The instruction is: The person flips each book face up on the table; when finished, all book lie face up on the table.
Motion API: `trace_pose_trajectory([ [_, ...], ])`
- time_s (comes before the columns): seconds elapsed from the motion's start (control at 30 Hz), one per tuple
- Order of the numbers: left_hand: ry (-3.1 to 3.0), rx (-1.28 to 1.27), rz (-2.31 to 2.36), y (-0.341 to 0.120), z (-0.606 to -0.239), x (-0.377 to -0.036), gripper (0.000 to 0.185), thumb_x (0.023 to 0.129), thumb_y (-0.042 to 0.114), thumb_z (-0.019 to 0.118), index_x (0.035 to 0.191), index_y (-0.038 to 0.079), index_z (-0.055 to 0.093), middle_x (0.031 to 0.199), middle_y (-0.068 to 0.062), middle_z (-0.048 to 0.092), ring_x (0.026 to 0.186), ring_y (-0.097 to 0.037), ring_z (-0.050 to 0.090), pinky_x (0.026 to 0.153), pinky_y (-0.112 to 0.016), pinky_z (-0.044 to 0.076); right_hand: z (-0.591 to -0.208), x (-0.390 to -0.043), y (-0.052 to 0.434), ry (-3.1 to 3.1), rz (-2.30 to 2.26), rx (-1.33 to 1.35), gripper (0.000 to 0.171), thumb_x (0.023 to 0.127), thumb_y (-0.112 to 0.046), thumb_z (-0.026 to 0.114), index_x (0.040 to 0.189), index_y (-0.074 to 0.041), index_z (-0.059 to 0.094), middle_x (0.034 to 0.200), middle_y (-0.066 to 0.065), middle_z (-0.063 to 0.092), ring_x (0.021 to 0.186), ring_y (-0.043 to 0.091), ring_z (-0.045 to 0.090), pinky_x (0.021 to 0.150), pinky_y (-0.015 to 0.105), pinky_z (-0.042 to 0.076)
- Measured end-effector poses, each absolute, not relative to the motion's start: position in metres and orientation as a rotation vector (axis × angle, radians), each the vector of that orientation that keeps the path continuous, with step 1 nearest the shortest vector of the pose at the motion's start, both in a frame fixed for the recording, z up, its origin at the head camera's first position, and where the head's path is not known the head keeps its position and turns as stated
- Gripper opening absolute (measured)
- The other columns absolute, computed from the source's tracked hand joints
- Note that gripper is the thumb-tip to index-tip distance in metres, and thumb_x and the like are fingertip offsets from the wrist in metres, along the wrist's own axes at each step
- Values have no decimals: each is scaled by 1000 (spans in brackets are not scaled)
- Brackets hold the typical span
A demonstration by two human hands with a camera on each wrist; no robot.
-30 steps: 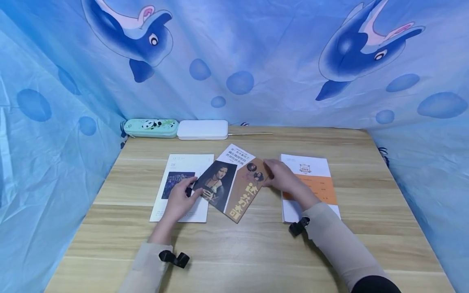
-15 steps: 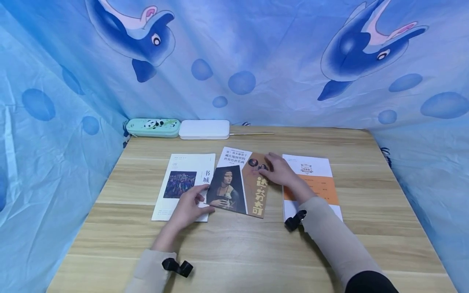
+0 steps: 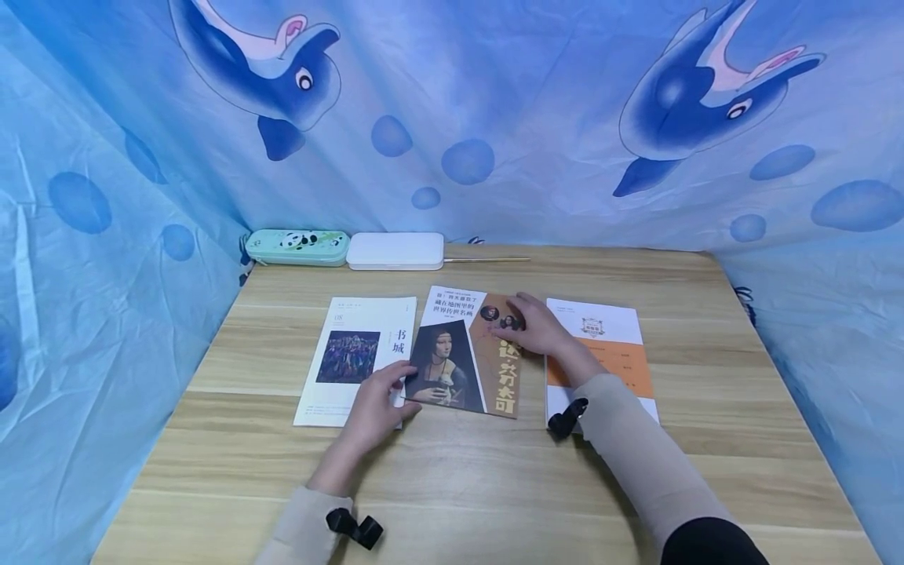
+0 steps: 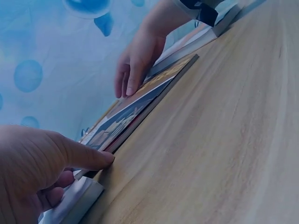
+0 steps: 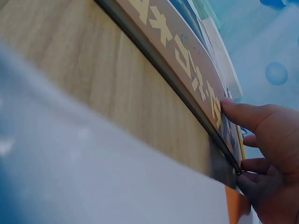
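- A blue dolphin-print cloth [image 3: 494, 118] hangs behind and beside the desk [image 3: 459, 486].
- The portrait book [image 3: 466, 353] lies flat mid-desk, between the white magazine [image 3: 353, 357] on its left and the orange-banded booklet [image 3: 607, 357] on its right, close to both.
- The right hand [image 3: 537, 329] rests on the book's upper right part, fingers straight and pressing, its grip released; the forearm crosses the booklet.
- The left hand [image 3: 377, 404] touches the book's lower left corner with thumb and fingertips, over the magazine's edge, grip loose.
- At the far edge: white case [image 3: 395, 250], panda pencil case [image 3: 297, 246], thin stick [image 3: 487, 260].
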State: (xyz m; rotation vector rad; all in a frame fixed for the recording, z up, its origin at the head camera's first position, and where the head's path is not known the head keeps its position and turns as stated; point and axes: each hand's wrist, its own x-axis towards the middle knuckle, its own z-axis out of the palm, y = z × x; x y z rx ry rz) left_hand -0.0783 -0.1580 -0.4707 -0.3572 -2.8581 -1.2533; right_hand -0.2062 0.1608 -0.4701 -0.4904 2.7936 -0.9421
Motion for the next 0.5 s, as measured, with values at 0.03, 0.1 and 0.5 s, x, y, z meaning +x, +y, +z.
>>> trace_pose_trajectory([
  [0.03,-2855,-363,-1251,-158,-471,-78,62,69,5,92,126,1,68,134,-15,64,97,-24,66,92,-45,55,-470,-206,161,2787,-945,-495,82,90,-42,76,150,2,43,154,24,40,141,41,39,116,53,36],
  [0.1,-2854,-382,-1235,-158,-472,-77,60,68,6,92,124,2,69,130,-14,67,97,-25,66,92,-44,54,-470,-206,163,2775,-942,-501,82,90,-41,76,151,2,42,155,25,37,143,42,36,117,54,35],
  [0.5,-2876,-435,-1197,-157,-475,-73,55,69,11,93,119,7,72,117,-6,72,100,-22,64,93,-43,53,-466,-202,165,2731,-903,-515,82,92,-37,75,153,4,38,157,26,32,144,44,33,117,55,35],
])
